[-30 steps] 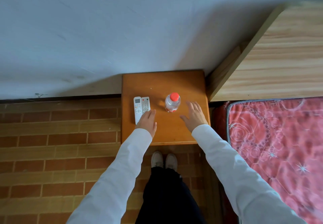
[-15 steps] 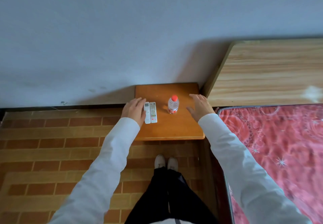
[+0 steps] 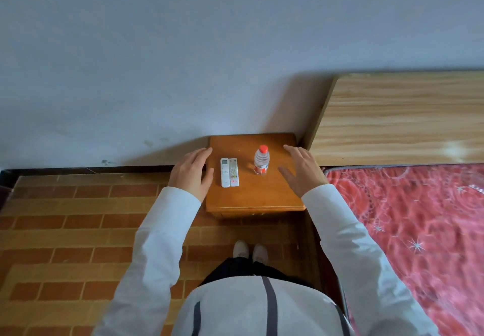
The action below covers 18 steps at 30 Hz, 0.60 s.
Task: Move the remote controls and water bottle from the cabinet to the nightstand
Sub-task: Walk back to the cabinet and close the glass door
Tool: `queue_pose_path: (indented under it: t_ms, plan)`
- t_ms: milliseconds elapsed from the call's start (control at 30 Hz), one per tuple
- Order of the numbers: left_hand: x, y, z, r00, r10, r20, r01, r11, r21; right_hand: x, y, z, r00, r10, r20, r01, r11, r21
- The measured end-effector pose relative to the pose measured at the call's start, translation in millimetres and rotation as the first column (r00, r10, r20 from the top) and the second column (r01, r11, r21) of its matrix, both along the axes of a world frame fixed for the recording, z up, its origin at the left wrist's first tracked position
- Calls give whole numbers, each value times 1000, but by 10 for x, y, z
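Two white remote controls [image 3: 229, 172] lie side by side, lengthwise, on the left half of the small brown wooden nightstand [image 3: 262, 197]. A clear water bottle [image 3: 261, 159] with a red cap and red label stands upright to their right. My left hand [image 3: 192, 174] hovers at the nightstand's left edge, fingers spread, holding nothing. Over the right edge my right hand [image 3: 301, 170] is likewise open and empty. Neither hand touches the remotes or the bottle.
A bed with a red patterned mattress [image 3: 419, 231] and a light wooden headboard [image 3: 400, 118] stands right of the nightstand. A pale wall [image 3: 183, 60] runs behind. The floor [image 3: 65, 231] has a brick pattern; my feet [image 3: 250, 252] stand before the nightstand.
Both hands have spread apart, away from the remotes and bottle, toward the nightstand's side edges. The view has pulled back and tilted up. The remotes and bottle have stayed in place.
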<state>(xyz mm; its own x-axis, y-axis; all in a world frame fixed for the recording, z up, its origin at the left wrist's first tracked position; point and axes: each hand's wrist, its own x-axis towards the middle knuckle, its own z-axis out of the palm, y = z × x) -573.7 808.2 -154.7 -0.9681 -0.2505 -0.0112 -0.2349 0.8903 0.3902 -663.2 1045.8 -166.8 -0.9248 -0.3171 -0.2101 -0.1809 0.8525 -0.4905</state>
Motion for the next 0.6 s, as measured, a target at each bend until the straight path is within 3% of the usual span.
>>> queue_pose_path:
  t_ms: [300, 600]
  plan:
    - [339, -134, 174, 989, 103, -105, -102, 995, 13, 53, -192, 185, 997, 74, -31, -74, 997, -17]
    - [1236, -337, 278, 898, 423, -124, -425, 905, 13, 187, -945, 401, 916, 398, -51, -399, 917, -10]
